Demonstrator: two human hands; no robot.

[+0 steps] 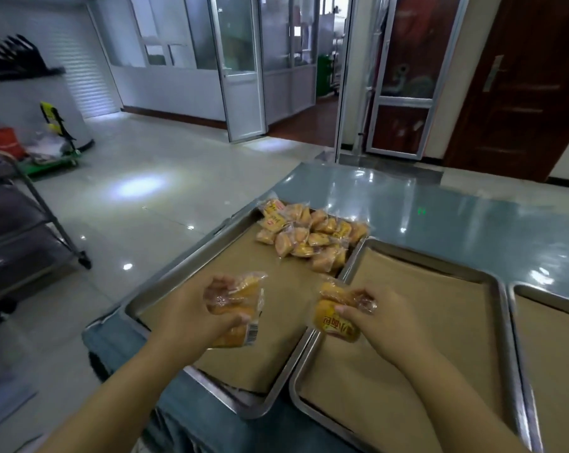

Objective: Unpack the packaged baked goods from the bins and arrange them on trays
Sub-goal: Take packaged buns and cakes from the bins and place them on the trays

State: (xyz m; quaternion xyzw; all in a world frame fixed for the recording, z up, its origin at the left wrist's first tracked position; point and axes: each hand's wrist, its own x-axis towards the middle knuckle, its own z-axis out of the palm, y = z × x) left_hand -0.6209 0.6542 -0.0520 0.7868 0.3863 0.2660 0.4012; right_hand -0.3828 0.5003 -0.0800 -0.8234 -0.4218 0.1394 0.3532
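My left hand [208,317] grips a clear packet of yellow cakes [240,305] with a barcode, above the left steel tray [165,276] lined with brown paper. My right hand [378,317] grips another yellow packet [333,313] with a red-lettered label, over the gap between the left tray and the middle tray [502,308]. A pile of several wrapped yellow cakes [309,235] lies at the far end of the left tray. No bin is in view.
A third paper-lined tray [538,292] shows at the right edge. All trays sit on a shiny steel table [440,204]. A metal trolley [25,223] stands to the left on the tiled floor; glass doors and a brown wooden door stand beyond.
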